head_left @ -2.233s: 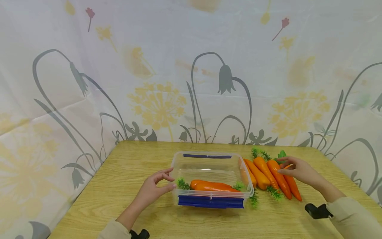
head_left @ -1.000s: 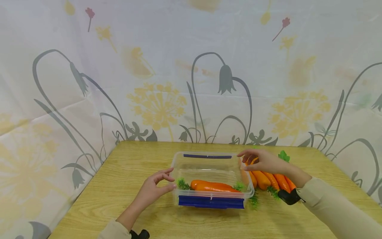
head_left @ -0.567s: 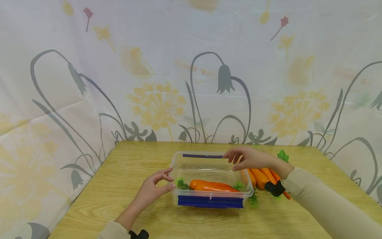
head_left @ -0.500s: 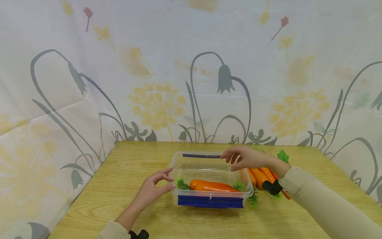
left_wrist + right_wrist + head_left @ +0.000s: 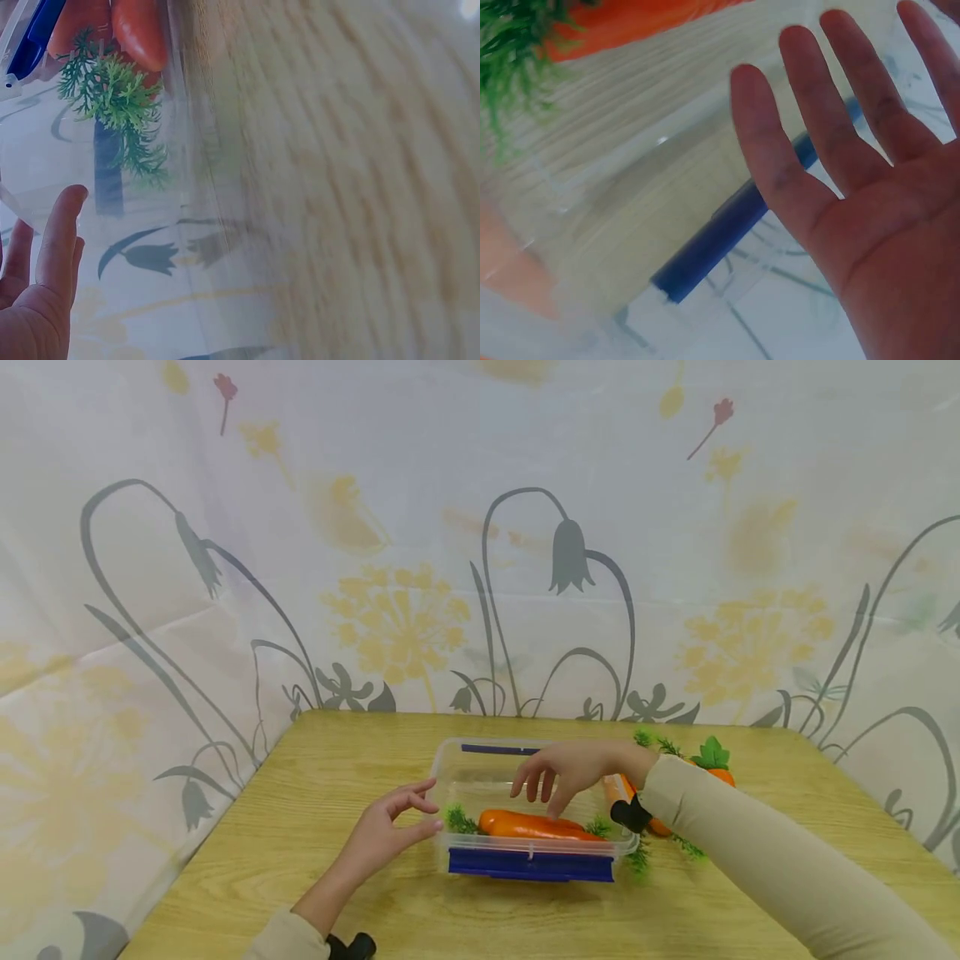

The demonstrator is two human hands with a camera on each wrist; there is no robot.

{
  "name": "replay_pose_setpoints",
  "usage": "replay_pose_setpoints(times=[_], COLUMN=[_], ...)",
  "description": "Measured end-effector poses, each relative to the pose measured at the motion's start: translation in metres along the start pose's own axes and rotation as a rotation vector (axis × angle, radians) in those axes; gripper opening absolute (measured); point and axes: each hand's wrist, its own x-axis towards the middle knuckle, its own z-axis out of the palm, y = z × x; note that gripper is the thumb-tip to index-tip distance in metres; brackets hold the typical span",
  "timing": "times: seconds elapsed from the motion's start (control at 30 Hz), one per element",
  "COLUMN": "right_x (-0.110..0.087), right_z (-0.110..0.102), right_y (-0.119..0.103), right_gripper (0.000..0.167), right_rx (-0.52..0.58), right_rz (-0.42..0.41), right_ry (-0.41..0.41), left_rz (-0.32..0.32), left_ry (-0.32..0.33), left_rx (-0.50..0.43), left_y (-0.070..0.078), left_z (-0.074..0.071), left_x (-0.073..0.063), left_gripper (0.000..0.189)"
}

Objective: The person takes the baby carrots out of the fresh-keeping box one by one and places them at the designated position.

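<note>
A clear plastic box without a lid stands mid-table, with a blue clasp along its front. Orange carrots with green tops lie inside near the front wall. My left hand stays at the box's left side, thumb and fingertips at the wall; in the left wrist view its fingers are extended. Over the box hovers my right hand, fingers spread and pointing down, above the carrots. The right wrist view shows its palm holding nothing, with a carrot apart from the fingertips.
More carrots lie right of the box, partly hidden by my right wrist and sleeve. Their green leaves show behind. A patterned floral cloth hangs behind the wooden table.
My right hand has moved left from the loose carrots, across the box's right rim, and lower over the carrots inside. My left hand and the box have stayed in place.
</note>
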Motion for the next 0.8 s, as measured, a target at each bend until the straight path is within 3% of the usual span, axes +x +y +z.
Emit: replay_pose_setpoints(times=[0.2, 0.43, 0.63, 0.8], right_x=[0.020, 0.031, 0.030, 0.023], right_z=[0.005, 0.009, 0.008, 0.008], right_y=[-0.002, 0.001, 0.000, -0.005], right_gripper=[0.055, 0.068, 0.070, 0.070], right_rx=[0.095, 0.184, 0.188, 0.127], right_rz=[0.067, 0.038, 0.072, 0.074], right_ry=[-0.189, -0.364, -0.393, -0.348], left_rz=[0.015, 0.018, 0.006, -0.006], left_ry=[-0.013, -0.016, -0.015, -0.004], left_rx=[-0.005, -0.016, -0.010, 0.006], left_y=[0.001, 0.005, 0.004, 0.001], left_z=[-0.001, -0.001, 0.000, -0.001], left_x=[0.000, -0.002, -0.001, 0.000], left_gripper=[0.019, 0.017, 0.018, 0.022])
